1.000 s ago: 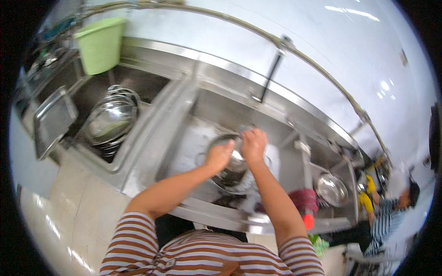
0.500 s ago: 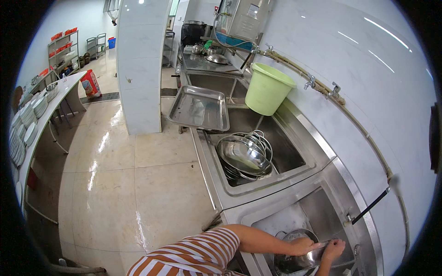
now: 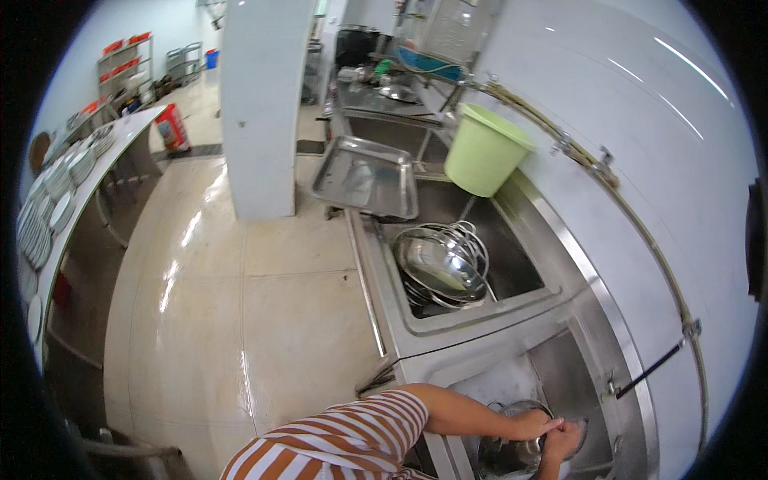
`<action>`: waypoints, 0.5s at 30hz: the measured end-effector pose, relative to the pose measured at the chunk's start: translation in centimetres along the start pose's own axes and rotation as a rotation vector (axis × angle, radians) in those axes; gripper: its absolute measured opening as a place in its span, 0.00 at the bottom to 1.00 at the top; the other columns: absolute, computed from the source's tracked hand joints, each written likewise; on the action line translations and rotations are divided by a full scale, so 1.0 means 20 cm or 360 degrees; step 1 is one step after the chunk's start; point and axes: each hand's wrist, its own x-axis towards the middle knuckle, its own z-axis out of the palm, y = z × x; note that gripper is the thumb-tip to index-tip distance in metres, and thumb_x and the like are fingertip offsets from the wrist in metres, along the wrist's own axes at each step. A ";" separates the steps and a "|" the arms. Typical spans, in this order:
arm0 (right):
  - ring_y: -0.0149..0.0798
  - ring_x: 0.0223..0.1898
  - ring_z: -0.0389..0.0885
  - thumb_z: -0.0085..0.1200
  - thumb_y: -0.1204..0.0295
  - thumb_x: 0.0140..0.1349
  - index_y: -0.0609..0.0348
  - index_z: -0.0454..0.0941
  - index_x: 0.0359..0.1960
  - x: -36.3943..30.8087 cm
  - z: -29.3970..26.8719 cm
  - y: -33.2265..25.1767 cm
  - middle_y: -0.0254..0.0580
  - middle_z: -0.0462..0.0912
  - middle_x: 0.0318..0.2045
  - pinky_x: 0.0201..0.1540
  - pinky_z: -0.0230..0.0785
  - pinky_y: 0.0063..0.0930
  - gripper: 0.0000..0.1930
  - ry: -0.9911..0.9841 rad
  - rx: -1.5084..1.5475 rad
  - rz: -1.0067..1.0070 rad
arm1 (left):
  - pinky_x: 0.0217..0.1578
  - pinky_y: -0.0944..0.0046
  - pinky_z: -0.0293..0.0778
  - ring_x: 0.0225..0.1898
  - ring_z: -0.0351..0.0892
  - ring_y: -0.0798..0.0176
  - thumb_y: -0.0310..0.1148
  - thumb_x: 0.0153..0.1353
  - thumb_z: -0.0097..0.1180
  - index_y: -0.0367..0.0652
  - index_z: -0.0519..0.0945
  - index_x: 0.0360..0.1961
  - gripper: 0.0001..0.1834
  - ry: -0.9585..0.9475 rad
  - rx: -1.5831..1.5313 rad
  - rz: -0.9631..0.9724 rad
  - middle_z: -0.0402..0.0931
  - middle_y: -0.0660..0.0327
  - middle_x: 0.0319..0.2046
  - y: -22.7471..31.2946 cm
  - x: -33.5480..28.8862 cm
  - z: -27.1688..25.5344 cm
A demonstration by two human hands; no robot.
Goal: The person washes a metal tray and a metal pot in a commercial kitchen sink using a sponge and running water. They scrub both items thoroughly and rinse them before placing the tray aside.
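Note:
Low in the near sink [image 3: 512,384], my two hands meet over a shiny round metal pan [image 3: 512,456]. My left hand [image 3: 531,424] reaches across it from the left, its fingers bent against the other hand; what they hold, if anything, is hidden. My right hand [image 3: 563,440] is closed at the pan's right side, where a bit of metal edge shows beyond the fingers. Whitish, wet-looking suds lie on the sink floor behind the pan. Part of the pan is covered by my hands and left forearm.
In the adjoining sink a stack of metal pans with loop handles [image 3: 438,264] leans. Behind it are a rectangular metal tray [image 3: 364,180] and a light green bucket [image 3: 488,150]. Taps line the right wall. At left, a long counter [image 3: 80,192] bears stacked white plates.
My right hand has moved left and slightly down, up against my left hand. Both hands now overlap above the pan. The whole view has shifted a little.

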 end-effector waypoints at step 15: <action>0.54 0.23 0.73 0.54 0.62 0.44 0.62 0.77 0.19 -0.01 -0.31 -0.15 0.53 0.75 0.20 0.29 0.65 0.45 0.13 0.0206 0.0084 0.0107 | 0.31 0.50 0.68 0.27 0.73 0.41 0.53 0.62 0.35 0.32 0.73 0.28 0.30 -0.0083 0.0078 0.0369 0.72 0.42 0.22 -0.05 0.00 0.05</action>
